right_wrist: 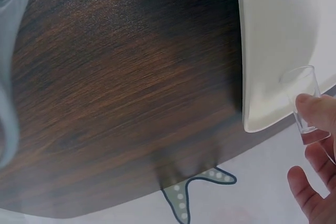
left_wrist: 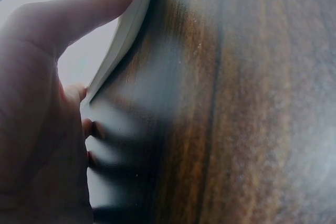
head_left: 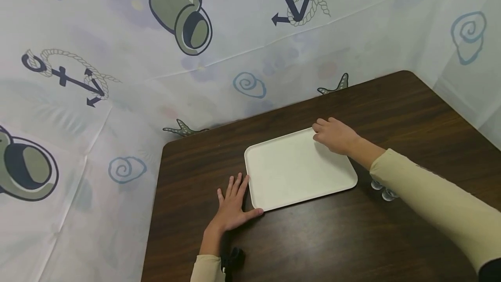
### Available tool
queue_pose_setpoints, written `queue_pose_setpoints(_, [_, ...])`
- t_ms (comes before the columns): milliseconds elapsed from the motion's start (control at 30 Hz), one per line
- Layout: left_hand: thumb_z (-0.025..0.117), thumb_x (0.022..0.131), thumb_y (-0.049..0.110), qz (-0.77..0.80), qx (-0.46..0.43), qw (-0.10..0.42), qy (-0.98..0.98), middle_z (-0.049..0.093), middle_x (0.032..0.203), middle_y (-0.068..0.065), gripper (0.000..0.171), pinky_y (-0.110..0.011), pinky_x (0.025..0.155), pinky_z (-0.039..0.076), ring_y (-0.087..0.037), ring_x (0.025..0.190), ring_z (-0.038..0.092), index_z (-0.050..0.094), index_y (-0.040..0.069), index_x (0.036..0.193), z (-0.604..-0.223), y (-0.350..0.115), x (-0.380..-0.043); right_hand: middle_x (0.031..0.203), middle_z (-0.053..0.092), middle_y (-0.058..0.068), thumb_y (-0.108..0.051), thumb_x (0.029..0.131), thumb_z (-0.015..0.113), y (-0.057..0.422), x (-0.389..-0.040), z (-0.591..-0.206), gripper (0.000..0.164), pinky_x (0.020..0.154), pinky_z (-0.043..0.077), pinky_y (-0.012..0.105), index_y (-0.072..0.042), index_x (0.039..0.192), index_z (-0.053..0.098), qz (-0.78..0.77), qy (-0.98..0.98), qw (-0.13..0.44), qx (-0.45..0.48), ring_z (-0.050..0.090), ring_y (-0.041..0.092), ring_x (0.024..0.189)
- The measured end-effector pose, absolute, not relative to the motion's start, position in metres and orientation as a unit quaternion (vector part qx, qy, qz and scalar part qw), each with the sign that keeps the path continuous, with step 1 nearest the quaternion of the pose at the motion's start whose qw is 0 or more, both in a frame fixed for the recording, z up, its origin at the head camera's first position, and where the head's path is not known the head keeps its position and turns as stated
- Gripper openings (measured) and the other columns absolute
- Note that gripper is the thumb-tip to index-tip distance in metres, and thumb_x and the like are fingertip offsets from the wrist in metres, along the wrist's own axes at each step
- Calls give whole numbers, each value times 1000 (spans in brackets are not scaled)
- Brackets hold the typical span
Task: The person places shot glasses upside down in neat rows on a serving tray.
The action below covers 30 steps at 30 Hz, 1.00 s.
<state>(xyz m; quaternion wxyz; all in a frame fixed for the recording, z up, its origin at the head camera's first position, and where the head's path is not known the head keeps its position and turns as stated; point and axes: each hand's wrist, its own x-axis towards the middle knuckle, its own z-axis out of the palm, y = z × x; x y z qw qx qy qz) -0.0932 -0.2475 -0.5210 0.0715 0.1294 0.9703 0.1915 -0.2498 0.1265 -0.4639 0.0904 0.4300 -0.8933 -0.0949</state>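
A white rectangular tray (head_left: pixel 293 173) lies on the dark wooden table. My left hand (head_left: pixel 232 208) is spread at its near left corner, fingers straight, the thumb touching the rim. In the left wrist view that thumb (left_wrist: pixel 100 9) lies along the tray's edge. Over the far right part of the tray, my right hand (head_left: pixel 334 135) pinches a small clear shot glass (right_wrist: pixel 300 83) between thumb and fingers, as the right wrist view shows. From the head view the glass is hidden behind the hand.
Small clear glasses (head_left: pixel 389 195) stand right of the tray, partly covered by the right sleeve (head_left: pixel 434 203). A blurred clear glass object (right_wrist: pixel 9 66) fills the left edge of the right wrist view. A patterned curtain (head_left: pixel 219 73) hangs behind the wooden table (head_left: pixel 313 243).
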Motion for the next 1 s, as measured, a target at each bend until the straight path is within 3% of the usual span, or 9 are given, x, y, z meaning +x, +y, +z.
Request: queue_pose_setpoints(1000, [61,76,72,185,129,72,972,6,161,-6,105,-75,101,-1,-34,147,0,9,27,156,-523,-247,-94,97,57,8,1,82,71,128,-249,-465,20,67,40,35,-13,97,71,-86,-886,111,443,46,25,88])
